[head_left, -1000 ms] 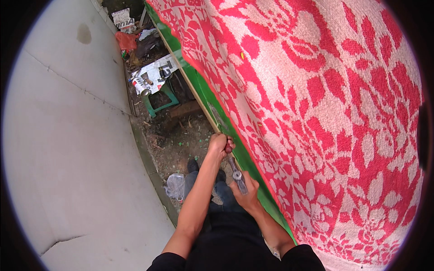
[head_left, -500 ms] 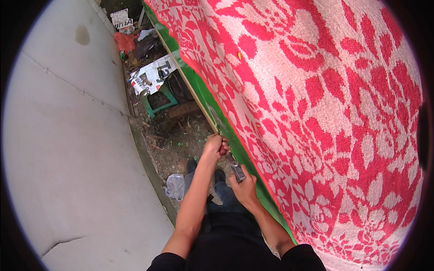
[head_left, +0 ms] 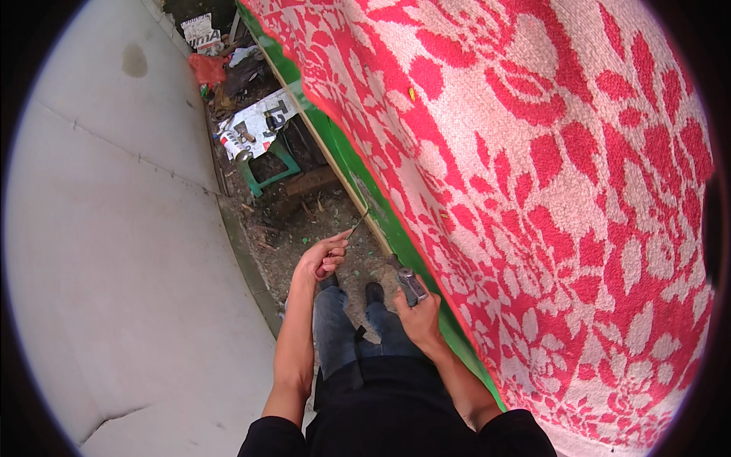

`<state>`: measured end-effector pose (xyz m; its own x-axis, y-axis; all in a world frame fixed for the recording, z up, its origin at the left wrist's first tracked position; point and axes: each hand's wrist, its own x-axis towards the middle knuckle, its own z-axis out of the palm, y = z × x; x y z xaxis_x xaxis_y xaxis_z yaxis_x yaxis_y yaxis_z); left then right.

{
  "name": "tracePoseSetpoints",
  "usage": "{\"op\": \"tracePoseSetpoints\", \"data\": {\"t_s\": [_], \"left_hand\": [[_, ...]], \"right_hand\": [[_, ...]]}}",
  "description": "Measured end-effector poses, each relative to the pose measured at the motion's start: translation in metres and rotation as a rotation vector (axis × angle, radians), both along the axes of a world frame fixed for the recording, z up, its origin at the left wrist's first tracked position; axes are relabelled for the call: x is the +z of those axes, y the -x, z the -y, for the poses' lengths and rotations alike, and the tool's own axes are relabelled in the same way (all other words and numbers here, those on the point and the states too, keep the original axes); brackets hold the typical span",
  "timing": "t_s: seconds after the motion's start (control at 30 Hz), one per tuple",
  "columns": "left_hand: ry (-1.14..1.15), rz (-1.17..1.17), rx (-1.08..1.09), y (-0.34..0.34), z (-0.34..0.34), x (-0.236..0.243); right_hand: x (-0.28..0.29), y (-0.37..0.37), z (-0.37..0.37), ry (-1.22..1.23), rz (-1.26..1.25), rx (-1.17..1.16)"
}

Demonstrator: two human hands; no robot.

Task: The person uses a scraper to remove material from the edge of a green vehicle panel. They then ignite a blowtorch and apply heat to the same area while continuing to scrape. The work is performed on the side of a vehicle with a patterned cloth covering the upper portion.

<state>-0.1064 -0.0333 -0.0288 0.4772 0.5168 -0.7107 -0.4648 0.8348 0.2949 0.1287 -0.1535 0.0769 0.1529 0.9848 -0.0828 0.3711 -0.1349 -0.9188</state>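
In my left hand (head_left: 326, 257) is a screwdriver with a thin metal shaft (head_left: 359, 222). The shaft points up and right to the wooden edge strip (head_left: 340, 177) of a green-covered panel (head_left: 386, 221); I cannot tell whether its tip touches. My fingers cover most of the handle. To the right and nearer me, my right hand (head_left: 421, 314) is closed round a grey metal tool (head_left: 412, 286), held against the panel's lower side. Its exact kind is unclear. A red and pale pink flowered cloth (head_left: 533, 198) lies over the panel's top.
A pale wall (head_left: 122, 228) bounds the left side. Farther along the narrow passage stand a green plastic stool (head_left: 283, 169) with a printed sheet (head_left: 255, 126) on it, a wooden block (head_left: 312, 181) and a red bag (head_left: 207, 68). Debris litters the ground.
My left hand has drawn away from the panel edge, left and slightly toward me, bringing the screwdriver's shaft into sight. My right hand has shifted slightly right and nearer with its tool.
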Motion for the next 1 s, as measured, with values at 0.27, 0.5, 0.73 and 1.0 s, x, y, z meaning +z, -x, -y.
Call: {"op": "tracePoseSetpoints", "data": {"t_s": [0.27,0.5,0.73,1.0], "left_hand": [[0.061,0.089,0.131,-0.032,0.0,0.004],[0.101,-0.021,0.383,-0.096,-0.008,0.016],[0.124,0.03,0.5,-0.122,-0.022,0.0],[0.108,-0.029,0.495,-0.131,-0.021,-0.001]], "right_hand": [[0.005,0.004,0.004,0.071,0.071,0.052],[0.019,0.01,0.004,-0.04,0.052,0.185],[0.009,0.007,0.002,-0.277,0.084,0.145],[-0.006,-0.003,-0.002,-0.177,0.099,0.115]]}}
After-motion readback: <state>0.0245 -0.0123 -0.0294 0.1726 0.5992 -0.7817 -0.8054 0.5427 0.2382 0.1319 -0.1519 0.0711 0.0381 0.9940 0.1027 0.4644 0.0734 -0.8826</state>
